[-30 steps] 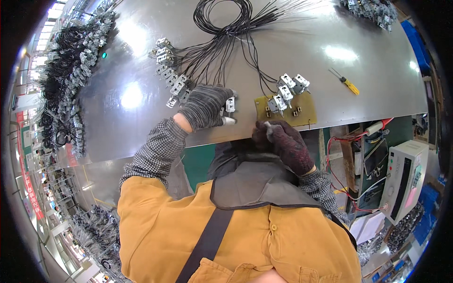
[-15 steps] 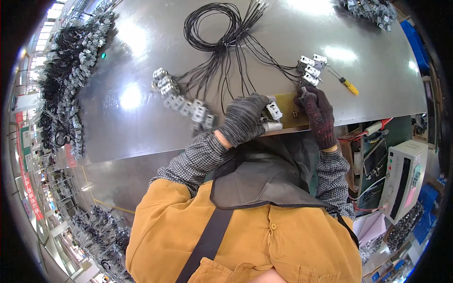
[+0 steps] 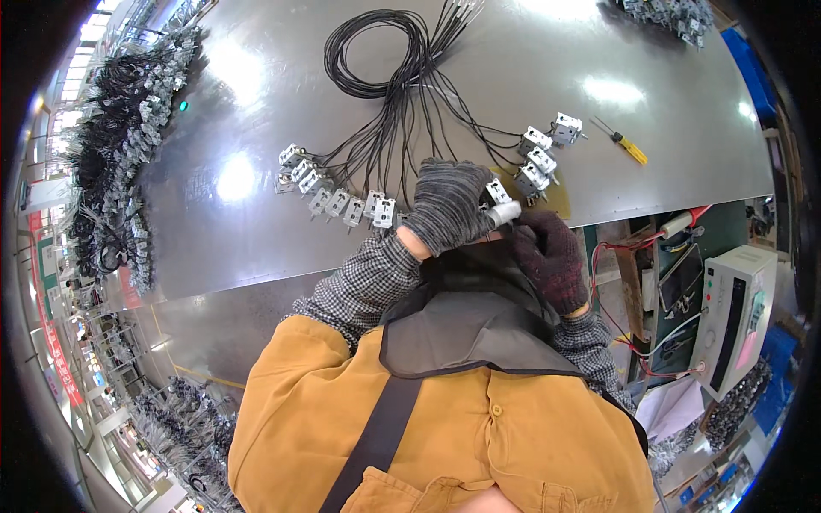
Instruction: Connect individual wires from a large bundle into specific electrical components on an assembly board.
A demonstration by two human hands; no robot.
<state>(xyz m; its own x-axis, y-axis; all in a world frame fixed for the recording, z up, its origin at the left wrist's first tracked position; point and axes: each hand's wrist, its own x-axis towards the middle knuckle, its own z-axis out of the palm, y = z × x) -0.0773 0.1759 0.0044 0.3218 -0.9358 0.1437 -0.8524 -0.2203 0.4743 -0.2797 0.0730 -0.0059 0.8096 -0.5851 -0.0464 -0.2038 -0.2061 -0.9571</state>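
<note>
1. Left hand (image 3: 453, 205), in a grey striped glove, is the hub of this clock, with 12 straight ahead of the person; its thumb, white-tipped, and fingers grip a metal block.
2. That metal block (image 3: 498, 191) sits at about 2 o'clock, close to the table's near edge.
3. Right hand (image 3: 550, 261), in a dark red glove, is at 4 o'clock with fingers curled; whether it grasps anything, I cannot tell.
4. Yellowish board (image 3: 560, 201), at 3 o'clock, lies partly covered.
5. Right-hand cluster of wired blocks (image 3: 534, 165), at 2 o'clock, partly overlaps the board.
6. Left-hand row of wired blocks (image 3: 338, 203) curves away at 9 o'clock.
7. Black cable bundle (image 3: 398, 85), looped at 11 o'clock, fans out toward both groups.
8. Yellow-handled screwdriver (image 3: 631, 150) lies between 2 and 3 o'clock on the metal table (image 3: 239, 231).
9. Pale instrument box (image 3: 734, 312) stands toward 4 o'clock.
10. Large heap of wired parts (image 3: 141, 128) lies between 9 and 10 o'clock.
</note>
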